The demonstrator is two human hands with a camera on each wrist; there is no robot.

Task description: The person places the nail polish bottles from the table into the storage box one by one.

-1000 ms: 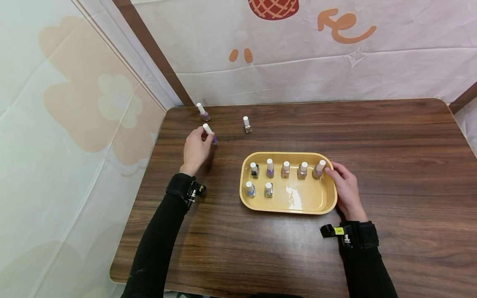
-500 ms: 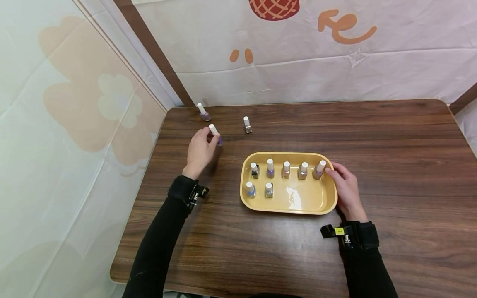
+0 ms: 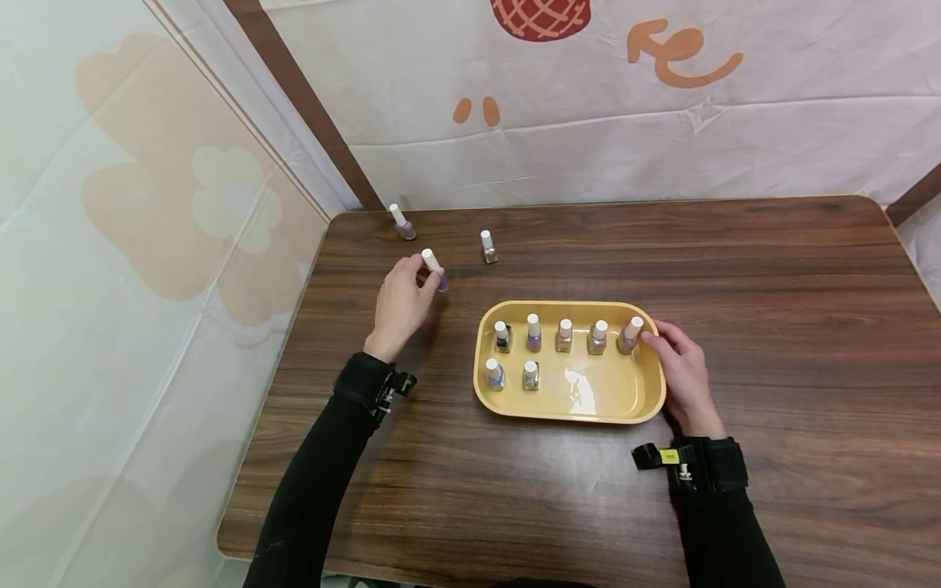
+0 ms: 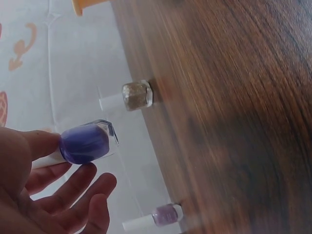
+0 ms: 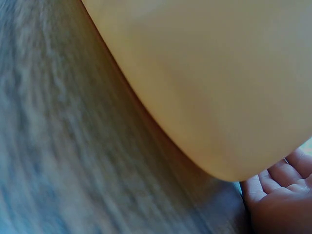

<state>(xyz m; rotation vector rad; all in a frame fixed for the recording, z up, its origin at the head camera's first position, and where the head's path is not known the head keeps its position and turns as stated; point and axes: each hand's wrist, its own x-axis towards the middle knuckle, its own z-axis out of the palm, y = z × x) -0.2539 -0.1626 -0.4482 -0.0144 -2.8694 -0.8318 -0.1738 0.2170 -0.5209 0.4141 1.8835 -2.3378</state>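
Note:
My left hand (image 3: pixel 402 305) pinches a purple nail polish bottle (image 4: pixel 86 143) by its white cap, thumb on one side and fingers on the other. The bottle hangs over the table, left of the yellow tray (image 3: pixel 569 418). My right hand (image 3: pixel 685 377) grips the tray's right end, thumb over the rim and fingers along the outer wall. Inside the tray, several white-capped nail polish bottles stand in a back row, among them a mauve one (image 3: pixel 627 340) near my right thumb. Two more, a blue one (image 3: pixel 495 375) and a glittery one (image 3: pixel 531 376), stand at the front left.
A mauve bottle (image 3: pixel 405 230) stands at the table's back left corner. Right of it, a glittery bottle (image 3: pixel 489 252) stands behind the tray. The wooden table (image 3: pixel 794 343) meets a white printed curtain (image 3: pixel 588 155) at the back, with another on the left.
My left hand has moved a little to the right and toward me, carrying the purple nail polish bottle. My right hand and the tray have stayed in place.

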